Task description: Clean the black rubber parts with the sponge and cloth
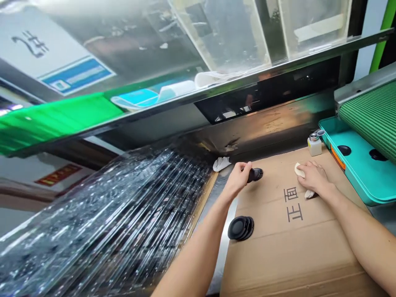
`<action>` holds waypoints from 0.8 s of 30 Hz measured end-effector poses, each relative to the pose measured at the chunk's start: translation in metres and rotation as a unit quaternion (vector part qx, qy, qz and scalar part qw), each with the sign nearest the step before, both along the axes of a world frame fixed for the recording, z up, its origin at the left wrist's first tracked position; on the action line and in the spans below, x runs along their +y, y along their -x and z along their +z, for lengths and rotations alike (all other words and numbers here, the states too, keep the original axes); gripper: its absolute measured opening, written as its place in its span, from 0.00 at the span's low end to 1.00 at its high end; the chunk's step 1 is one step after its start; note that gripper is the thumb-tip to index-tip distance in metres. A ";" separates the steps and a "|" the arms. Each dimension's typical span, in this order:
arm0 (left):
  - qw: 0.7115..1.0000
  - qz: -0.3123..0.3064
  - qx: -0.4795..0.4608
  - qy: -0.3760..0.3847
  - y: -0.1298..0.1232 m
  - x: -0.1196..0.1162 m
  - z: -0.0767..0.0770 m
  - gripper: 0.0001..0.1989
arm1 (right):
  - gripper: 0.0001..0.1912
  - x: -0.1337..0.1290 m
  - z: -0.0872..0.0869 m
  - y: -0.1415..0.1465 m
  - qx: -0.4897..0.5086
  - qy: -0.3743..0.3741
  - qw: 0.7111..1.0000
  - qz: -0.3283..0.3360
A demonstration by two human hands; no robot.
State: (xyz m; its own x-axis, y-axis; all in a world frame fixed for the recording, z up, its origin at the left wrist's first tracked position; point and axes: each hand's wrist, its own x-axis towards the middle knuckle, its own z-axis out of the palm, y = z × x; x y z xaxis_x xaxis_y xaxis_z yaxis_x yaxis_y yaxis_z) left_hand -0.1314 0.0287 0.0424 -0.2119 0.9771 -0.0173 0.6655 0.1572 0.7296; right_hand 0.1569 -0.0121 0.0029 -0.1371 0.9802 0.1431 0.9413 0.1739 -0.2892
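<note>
My left hand pinches a small black round part above the upper left of a flat cardboard sheet. To the right, my right hand has its fingers closed on a white cloth, with another bit of white material showing beneath the palm. Several black discs lie stacked and leaning near the cardboard's left edge. Dark printed characters mark the sheet between the hands.
A white pump bottle stands at the cardboard's far right corner. Beside it, a teal tray holds black parts below a green ribbed belt. Clear plastic packs fill the left, and a crumpled white piece lies behind.
</note>
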 end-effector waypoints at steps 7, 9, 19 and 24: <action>0.985 -0.038 0.106 0.131 0.004 0.041 -0.010 0.22 | 0.15 0.000 -0.002 0.001 0.017 0.004 1.000 0.003; 0.980 -0.045 0.121 0.149 0.001 0.043 -0.011 0.24 | 0.15 -0.001 -0.001 0.002 0.018 0.008 1.000 0.003; 0.959 -0.165 0.185 0.135 0.025 0.049 -0.006 0.47 | 0.14 0.000 -0.001 0.004 0.025 0.025 0.999 0.007; 0.936 -0.269 0.214 0.081 0.028 0.048 -0.011 0.53 | 0.14 0.001 -0.002 0.005 0.028 0.017 0.999 0.001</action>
State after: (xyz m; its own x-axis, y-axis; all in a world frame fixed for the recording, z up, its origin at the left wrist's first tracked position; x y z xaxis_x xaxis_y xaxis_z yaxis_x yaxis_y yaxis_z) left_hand -0.1595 0.0766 0.0310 0.2888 0.9361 -0.2008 0.9056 -0.1991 0.3744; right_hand 0.1520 -0.0110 0.0008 -0.1315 0.9842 0.1182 0.9231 0.1650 -0.3473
